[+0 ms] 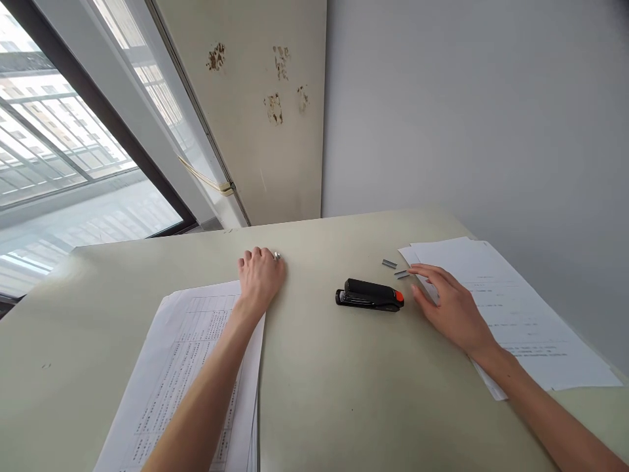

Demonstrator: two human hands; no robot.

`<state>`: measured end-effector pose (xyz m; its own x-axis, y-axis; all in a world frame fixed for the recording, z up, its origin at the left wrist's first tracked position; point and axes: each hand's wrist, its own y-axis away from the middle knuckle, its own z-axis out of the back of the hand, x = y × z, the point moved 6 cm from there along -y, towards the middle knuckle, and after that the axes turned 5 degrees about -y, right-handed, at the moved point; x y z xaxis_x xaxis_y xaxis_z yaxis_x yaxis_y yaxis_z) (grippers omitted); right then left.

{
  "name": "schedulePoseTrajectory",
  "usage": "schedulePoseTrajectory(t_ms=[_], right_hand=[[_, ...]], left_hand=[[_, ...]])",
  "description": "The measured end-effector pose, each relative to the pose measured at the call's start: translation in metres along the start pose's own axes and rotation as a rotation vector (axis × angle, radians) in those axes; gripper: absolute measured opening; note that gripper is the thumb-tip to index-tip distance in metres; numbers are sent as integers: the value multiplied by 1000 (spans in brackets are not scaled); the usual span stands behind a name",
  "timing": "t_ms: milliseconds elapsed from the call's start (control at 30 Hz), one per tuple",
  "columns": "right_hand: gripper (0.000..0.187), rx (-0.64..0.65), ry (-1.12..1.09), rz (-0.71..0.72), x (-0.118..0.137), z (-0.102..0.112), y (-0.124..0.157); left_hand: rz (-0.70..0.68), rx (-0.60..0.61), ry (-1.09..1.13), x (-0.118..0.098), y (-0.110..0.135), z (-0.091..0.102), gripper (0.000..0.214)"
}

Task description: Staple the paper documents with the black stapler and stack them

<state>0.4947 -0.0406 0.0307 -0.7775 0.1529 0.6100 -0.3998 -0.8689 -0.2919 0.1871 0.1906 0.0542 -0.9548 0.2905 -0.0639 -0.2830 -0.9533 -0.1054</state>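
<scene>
My left hand (pixel 259 275) rests on the table at the top corner of a stack of printed sheets (pixel 211 328). Its fingers are curled, and a small silvery piece (pixel 276 255) shows beside them, too small to name. My right hand (pixel 449 305) is open, its fingers stretched left and the thumb apart. The fingertips reach the end of a strip of staples (pixel 401 274); whether they touch it I cannot tell. A second staple strip (pixel 389 263) lies just behind. Left of my right thumb, a black stapler (pixel 371 295) with an orange-red end lies on the table, touched by neither hand.
More printed sheets (pixel 535 328) lie at the right, partly under my right hand and forearm. A loose staple-like bit (pixel 46 366) is on the left of the table (pixel 304 393). A grey wall (pixel 466 118) borders the right side; a window (pixel 63 131) is at the left.
</scene>
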Motion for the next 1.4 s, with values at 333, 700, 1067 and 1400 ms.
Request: schedulePoseTrajectory(t_ms=[333, 700, 1067, 1400], right_hand=[[33, 57, -119, -92, 16, 4, 2], [40, 365, -226, -11, 52, -20, 2], [42, 375, -223, -20, 53, -32, 1], [42, 444, -241, -19, 55, -31, 12]], left_hand=[[-34, 6, 149, 5, 0, 1, 24], [-56, 154, 595, 6, 20, 26, 21], [-68, 566, 977, -5, 87, 17, 33], [-78, 486, 827, -1, 125, 4, 23]])
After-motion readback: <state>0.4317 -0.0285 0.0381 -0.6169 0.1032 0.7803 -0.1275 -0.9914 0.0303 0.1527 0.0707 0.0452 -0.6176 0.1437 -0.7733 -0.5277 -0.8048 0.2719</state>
